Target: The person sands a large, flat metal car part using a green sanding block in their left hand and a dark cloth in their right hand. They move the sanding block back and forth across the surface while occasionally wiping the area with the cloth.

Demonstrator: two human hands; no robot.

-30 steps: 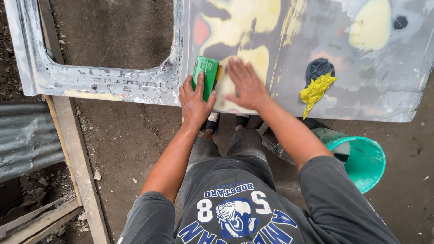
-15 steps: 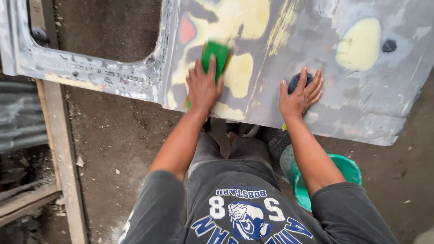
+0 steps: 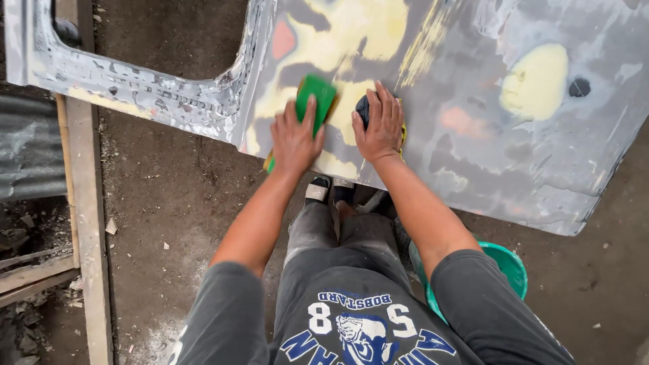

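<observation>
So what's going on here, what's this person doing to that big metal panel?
A person is bent over a grey car door panel patched with yellow filler. The left hand presses a green sanding block flat on a yellow patch. The right hand rests beside it on a dark pad with a bit of yellow cloth at its edge. A green bucket stands on the dirt floor by the right leg.
</observation>
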